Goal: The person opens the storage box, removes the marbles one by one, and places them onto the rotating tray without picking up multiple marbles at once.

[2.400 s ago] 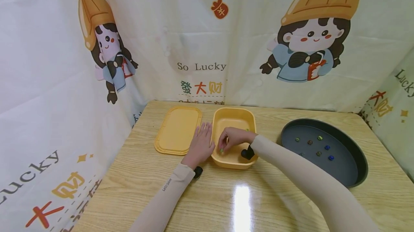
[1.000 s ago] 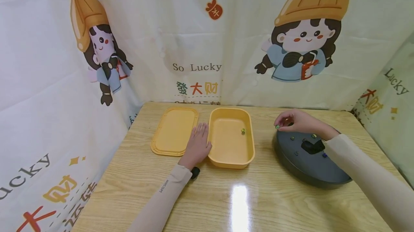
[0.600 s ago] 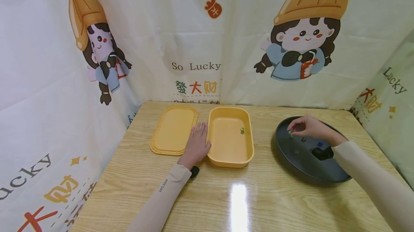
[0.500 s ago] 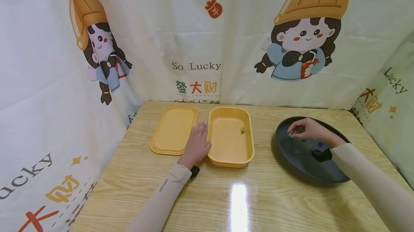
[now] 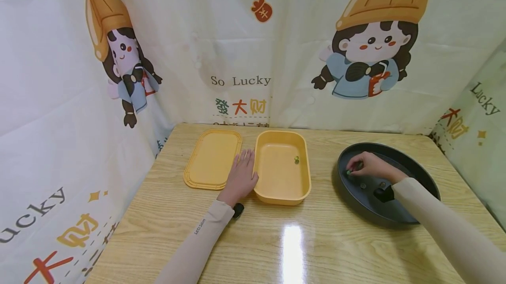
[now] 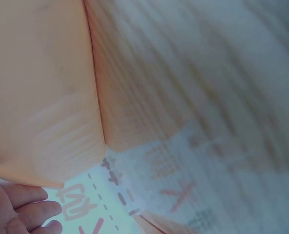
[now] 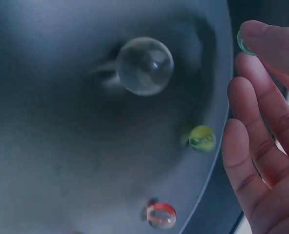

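Note:
My left hand [image 5: 239, 176] lies with straight fingers against the left wall of a yellow plastic container [image 5: 278, 183]. In the left wrist view its fingers [image 6: 39, 210] touch the container's side. A yellow-green marble [image 5: 297, 160] or two sit inside near its right wall. Over the left part of a round dark pan [image 5: 411, 170], my right hand [image 5: 369, 166] pinches a green marble [image 7: 244, 46] between thumb and index finger. Around it in the right wrist view are a clear marble [image 7: 145, 66], a yellow-green marble [image 7: 202, 138] and a red-and-clear marble [image 7: 161, 216]. My hand and wrist camera hide other parts of the pan.
A flat yellow lid [image 5: 213, 161] lies left of the container. Everything stands on a wooden table [image 5: 245, 240] with a bright light reflection near its front. A printed curtain [image 5: 189, 55] encloses the back and sides.
My right hand has lifted a green marble out of the container and carried it right to the pan, then shifted toward the pan's left side. The left hand has stayed at the container.

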